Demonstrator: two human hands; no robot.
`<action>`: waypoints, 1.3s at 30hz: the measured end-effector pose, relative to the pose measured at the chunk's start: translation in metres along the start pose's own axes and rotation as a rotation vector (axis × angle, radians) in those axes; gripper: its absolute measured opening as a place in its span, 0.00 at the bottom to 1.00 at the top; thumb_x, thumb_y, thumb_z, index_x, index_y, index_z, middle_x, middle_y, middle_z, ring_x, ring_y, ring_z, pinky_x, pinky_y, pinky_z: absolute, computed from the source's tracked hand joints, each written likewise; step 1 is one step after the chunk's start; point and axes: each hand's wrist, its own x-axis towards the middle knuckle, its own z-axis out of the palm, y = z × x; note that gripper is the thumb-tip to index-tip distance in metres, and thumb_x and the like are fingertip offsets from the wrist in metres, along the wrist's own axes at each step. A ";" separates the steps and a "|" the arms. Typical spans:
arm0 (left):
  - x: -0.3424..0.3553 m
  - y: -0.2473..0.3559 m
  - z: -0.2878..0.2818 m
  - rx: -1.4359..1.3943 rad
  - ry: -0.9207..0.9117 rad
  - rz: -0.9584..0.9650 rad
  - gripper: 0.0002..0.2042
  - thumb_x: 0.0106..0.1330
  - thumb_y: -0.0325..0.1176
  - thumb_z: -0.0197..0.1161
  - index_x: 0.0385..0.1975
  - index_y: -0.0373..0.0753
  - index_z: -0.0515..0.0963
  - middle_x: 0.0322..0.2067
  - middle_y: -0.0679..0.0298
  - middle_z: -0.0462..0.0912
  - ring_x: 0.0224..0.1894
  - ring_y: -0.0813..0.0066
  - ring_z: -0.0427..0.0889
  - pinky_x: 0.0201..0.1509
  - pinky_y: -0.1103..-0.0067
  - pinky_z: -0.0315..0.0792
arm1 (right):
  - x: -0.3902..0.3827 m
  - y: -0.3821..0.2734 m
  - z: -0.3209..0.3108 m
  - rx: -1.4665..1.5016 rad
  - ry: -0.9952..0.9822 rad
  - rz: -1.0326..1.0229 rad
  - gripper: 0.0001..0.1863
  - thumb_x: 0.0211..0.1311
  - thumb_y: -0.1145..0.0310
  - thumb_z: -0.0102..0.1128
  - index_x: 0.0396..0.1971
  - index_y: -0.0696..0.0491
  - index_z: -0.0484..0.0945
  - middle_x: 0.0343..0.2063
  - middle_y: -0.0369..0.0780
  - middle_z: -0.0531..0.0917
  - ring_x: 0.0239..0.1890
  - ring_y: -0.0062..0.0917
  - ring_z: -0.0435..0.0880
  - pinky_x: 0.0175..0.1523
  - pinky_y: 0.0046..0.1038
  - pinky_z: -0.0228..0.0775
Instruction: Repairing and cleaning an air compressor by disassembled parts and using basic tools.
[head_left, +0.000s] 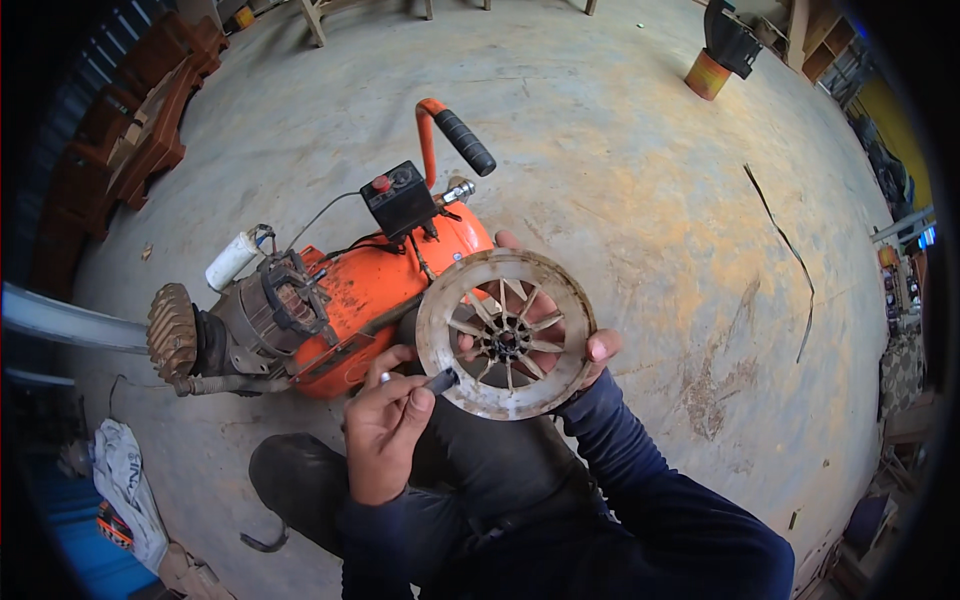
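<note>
In front of me my right hand (602,350) grips a pale, grimy spoked wheel (499,407) by its right side. The thumb is on the rim, and the fingers show behind the spokes. Dark grime covers the hub and stains the ring. My left hand (385,440) pinches a short dark tool (441,381) between thumb and fingers. Its tip lies against the lower left of the rim; I cannot make out its exact kind. Just beyond the wheel stands an orange air compressor (350,310) with its motor exposed.
The compressor carries a black switch box (398,200), a black-gripped handle (465,142) and a white cylinder (231,258). A dark strip (785,255) lies on the concrete floor at right. Brown wooden furniture (150,135) stands far left, and a yellow-orange can (707,76) far right.
</note>
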 end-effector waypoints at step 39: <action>-0.040 -0.060 0.043 0.496 0.410 0.289 0.17 0.59 0.17 0.62 0.49 0.37 0.81 0.38 0.54 0.72 0.39 0.62 0.75 0.40 0.73 0.72 | -0.047 0.029 0.034 -1.428 0.491 -0.315 0.04 0.56 0.80 0.65 0.32 0.62 0.81 0.27 0.38 0.82 0.29 0.20 0.79 0.35 0.22 0.69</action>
